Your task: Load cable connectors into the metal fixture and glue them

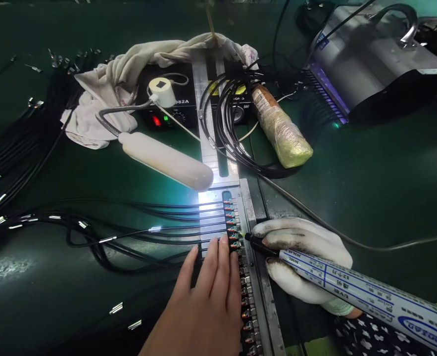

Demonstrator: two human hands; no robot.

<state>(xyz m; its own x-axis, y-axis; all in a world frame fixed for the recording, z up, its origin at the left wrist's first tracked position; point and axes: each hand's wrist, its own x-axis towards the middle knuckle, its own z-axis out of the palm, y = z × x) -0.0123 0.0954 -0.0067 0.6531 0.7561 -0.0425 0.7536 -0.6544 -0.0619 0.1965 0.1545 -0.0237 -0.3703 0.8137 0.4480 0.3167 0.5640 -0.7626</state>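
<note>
My bare left hand [207, 301] lies flat with its fingers stretched over a metal fixture [246, 212], its fingertips beside the black cables [188, 222]. The small cable connectors [235, 229] sit in a row along the fixture, each with exposed coloured wires; some are hidden under my fingers. In its white, stained glove, my right hand [307, 257] grips a long UV glue tube [352, 287] with blue print and a black nozzle. The nozzle tip is close to a connector just above my left fingertips; whether it touches cannot be made out.
A white gooseneck lamp [168, 160] shines over the fixture. Behind stand a black control box [177, 116], a white cloth [103, 94], coiled black cables [223, 113] and a plastic-wrapped bundle [281, 126]. Cable bundles lie left; a grey machine with purple light [370, 59] stands back right.
</note>
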